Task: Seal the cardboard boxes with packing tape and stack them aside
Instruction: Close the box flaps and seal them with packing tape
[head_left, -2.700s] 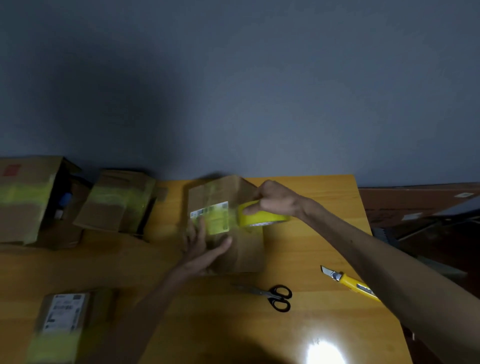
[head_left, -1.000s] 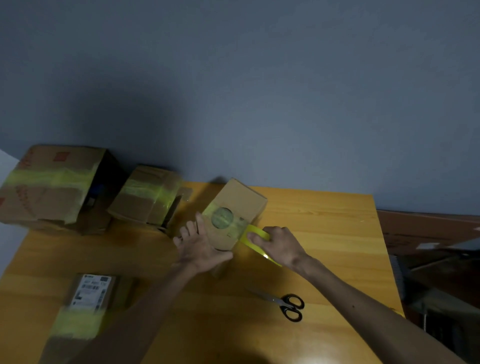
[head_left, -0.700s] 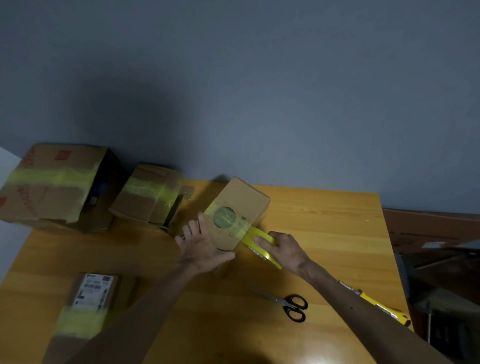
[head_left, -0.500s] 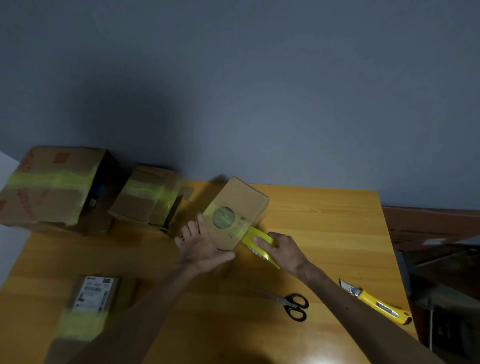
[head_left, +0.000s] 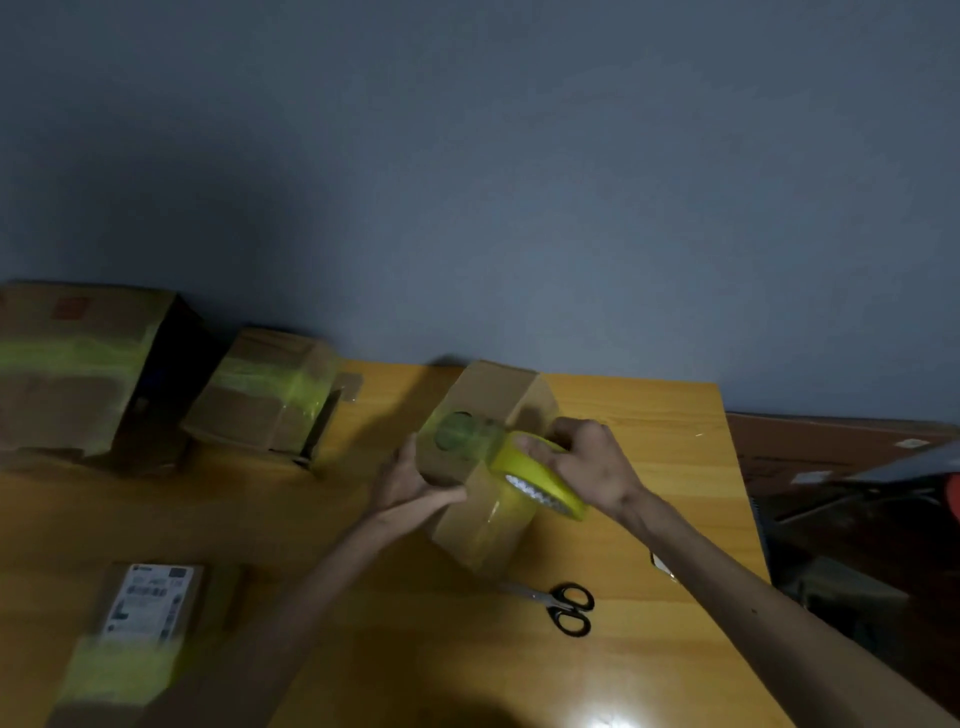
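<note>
My left hand (head_left: 410, 480) grips the left side of the cardboard box (head_left: 485, 525), which sits tilted at mid-table (head_left: 649, 421) — my right hand (head_left: 592, 467) curls round the yellow tape roll (head_left: 543, 480), held against the box's right face.

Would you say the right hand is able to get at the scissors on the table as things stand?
Probably, but not at once: the scissors lie uncovered just this side of the box, nothing between, yet the right hand grips the tape roll.
</note>
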